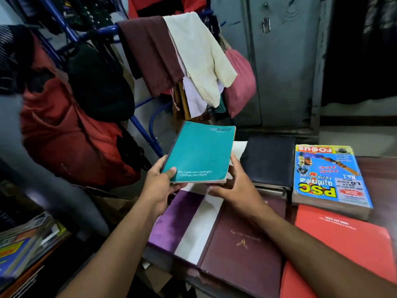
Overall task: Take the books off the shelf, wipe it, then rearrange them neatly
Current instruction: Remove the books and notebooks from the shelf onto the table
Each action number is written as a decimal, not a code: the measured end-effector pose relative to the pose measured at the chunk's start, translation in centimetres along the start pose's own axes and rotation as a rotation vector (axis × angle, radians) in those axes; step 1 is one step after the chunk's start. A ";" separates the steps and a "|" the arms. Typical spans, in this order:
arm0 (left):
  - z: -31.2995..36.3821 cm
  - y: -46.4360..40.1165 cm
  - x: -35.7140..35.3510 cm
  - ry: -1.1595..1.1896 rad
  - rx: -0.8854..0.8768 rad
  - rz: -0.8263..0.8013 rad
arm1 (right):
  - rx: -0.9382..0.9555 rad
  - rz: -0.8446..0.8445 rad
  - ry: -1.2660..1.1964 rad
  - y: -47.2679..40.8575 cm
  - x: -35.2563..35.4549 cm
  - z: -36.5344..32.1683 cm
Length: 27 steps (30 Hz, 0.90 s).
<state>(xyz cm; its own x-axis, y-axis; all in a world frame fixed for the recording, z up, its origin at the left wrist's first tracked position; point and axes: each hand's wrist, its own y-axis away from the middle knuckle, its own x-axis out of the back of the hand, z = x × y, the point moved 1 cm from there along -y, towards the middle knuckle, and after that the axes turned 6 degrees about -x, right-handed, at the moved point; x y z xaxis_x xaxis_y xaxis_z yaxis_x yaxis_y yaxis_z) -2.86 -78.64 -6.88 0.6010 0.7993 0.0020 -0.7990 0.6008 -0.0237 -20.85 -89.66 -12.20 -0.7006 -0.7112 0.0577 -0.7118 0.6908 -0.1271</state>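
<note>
Clothes hang over a blue rack (148,134) behind everything, with a grey metal cupboard (285,65) to its right and a dark table (378,168) spread with books below. Seen from the head camera, both hands hold one teal notebook (199,151) up off the table: the left hand (159,186) grips its near left corner, thumb on the cover and fingers curled under, while the right hand (234,186) holds the near right edge, thumb along the side, its other fingers hidden beneath. My guess is that this book is being carried over to join the ones on the table. To do it well, keep the notebook level, lower it square onto a flat book just beyond the fingertips, and slide the fingers out last so nothing shifts. Counting what lies out: one black book (268,160) just past the right thumb, one thick blue exam guide (328,177) further right, one red book (343,239) beside the right forearm, one maroon book (242,244) under it, one purple book (174,220) below the left hand. More books (23,248) sit stacked on a low shelf, left of the left forearm; their number I cannot tell.
</note>
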 end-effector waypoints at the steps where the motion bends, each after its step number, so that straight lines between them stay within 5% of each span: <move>1: 0.0 -0.8 -0.8 -0.016 0.013 -0.002 | -0.007 0.048 0.059 -0.4 0.3 0.4; 10: -4.8 -5.6 -4.3 -0.174 0.063 0.059 | -0.050 0.187 0.198 -2.2 0.5 2.8; 20: -4.1 -8.4 -3.0 -0.535 0.010 -0.198 | -0.123 0.216 0.314 -1.4 0.4 2.5; 27: -2.4 -5.2 -2.0 -0.535 -0.042 -0.163 | 0.078 0.240 0.404 0.1 -0.6 1.5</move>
<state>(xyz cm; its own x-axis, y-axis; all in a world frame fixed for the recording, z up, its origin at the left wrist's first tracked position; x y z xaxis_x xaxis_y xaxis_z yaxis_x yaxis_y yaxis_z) 0.15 -83.41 -9.14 0.6136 0.5980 0.5156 -0.6888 0.7246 -0.0207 -20.42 -89.37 -13.75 -0.8193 -0.4147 0.3959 -0.5324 0.8067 -0.2567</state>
